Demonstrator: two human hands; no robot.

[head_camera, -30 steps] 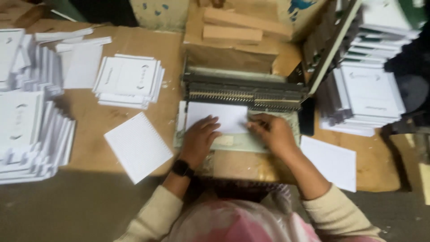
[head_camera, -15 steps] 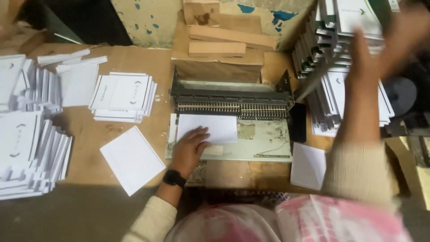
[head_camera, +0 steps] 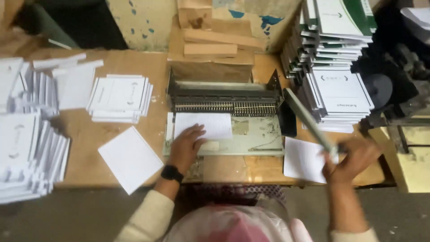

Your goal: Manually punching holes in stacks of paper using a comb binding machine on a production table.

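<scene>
At the far left of the table (head_camera: 134,62) we see leaning piles of white booklets (head_camera: 27,148), then a neater stack (head_camera: 118,97) and a single blank sheet (head_camera: 130,159) lying near the front edge. None of these is touched.

Our left hand (head_camera: 186,145) lies flat with fingers spread on a small sheaf of lined pages (head_camera: 210,124), pressing it onto the bed of the punching machine (head_camera: 224,105). The sheaf's far edge sits at the row of metal teeth; we cannot tell how deep it goes in.

Our right hand (head_camera: 351,157) is closed in a fist around the end of the machine's long lever (head_camera: 309,121), which slants up from the machine's right side. The hand is blurred. Just beside it lies another lined sheet (head_camera: 302,159), and behind it rise stacks of covered booklets (head_camera: 340,89).

To do this well, we judge that the left hand should keep the sheaf square against the teeth and flat, fingers clear of the slot, while the right draws the lever in one even pull.
</scene>
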